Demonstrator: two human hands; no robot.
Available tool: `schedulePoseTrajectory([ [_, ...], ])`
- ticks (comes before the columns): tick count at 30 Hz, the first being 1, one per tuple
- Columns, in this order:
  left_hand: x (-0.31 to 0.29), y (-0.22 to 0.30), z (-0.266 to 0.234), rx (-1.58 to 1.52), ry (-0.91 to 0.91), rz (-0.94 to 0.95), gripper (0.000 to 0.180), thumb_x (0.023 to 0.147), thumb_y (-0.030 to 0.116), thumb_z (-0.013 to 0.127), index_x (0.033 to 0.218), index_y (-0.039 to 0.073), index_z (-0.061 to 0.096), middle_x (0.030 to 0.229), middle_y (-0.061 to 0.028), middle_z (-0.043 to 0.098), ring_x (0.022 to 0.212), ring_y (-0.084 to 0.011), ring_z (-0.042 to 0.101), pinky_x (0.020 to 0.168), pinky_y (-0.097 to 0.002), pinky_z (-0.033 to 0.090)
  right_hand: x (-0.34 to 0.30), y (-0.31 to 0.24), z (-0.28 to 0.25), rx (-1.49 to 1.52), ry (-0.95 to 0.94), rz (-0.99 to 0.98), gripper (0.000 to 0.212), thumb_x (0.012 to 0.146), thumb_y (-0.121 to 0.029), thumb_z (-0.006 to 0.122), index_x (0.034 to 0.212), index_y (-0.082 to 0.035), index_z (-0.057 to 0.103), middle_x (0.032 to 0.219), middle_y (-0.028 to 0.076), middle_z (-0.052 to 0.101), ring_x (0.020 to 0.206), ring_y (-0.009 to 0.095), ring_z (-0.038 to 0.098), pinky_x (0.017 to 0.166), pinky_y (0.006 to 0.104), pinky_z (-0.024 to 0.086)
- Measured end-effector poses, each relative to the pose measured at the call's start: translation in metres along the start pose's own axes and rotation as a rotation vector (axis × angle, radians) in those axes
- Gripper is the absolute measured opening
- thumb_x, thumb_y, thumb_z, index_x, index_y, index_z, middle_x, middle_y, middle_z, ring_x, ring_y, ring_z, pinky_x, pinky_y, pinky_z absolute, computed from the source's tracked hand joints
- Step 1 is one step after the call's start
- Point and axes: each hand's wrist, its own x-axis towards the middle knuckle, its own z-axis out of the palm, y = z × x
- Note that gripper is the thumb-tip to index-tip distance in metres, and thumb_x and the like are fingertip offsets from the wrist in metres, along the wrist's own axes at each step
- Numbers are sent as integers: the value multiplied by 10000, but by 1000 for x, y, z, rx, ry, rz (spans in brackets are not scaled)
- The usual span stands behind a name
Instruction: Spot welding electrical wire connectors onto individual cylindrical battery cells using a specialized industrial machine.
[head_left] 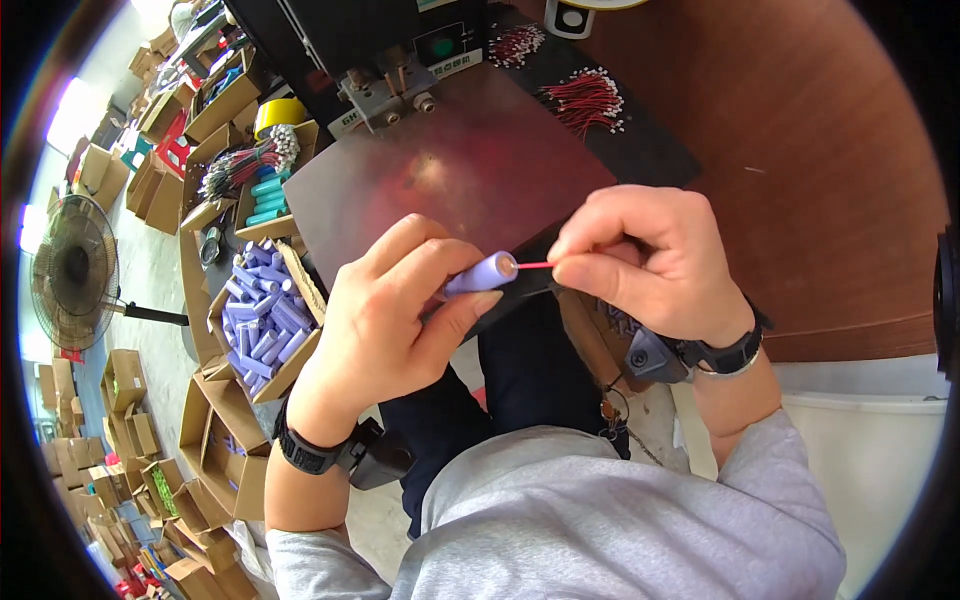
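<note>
A purple cylindrical battery cell (478,277) is gripped by my left hand (395,300), between the thumb and the curled fingers. Its round end points to the right. From that end a thin red wire (534,266) runs straight across to my right hand (650,260), where thumb and index finger pinch it. How the wire joins the cell is too small to make out. Both hands are above my lap, at the near edge of a flat metal plate (480,160) below a spot-welding machine (390,95).
An open cardboard box (305,275) of purple cells stands left of my left hand. Teal cells (268,200) and bundled wires (250,165) lie behind it. Red wires (585,100) rest on a black mat at the back right. A fan (75,270) stands far left.
</note>
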Motion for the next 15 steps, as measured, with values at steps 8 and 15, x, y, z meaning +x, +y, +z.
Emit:
schedulePoseTrajectory([
  [8,-14,3,11,-16,-107,23,280,659,99,694,905,34,576,730,-77,529,600,-215,548,532,-289,448,-28,15,-4,273,68,136,100,752,-70,643,762,5,578,709,28,561,586,43,454,512,171,347],
  [15,-30,-24,9,-140,41,-218,377,697,44,666,1042,-22,528,775,-74,572,703,-138,575,660,-246,472,-113,85,-81,-203,208,463,135,777,-121,609,767,1,552,752,13,508,685,81,477,607,210,388],
])
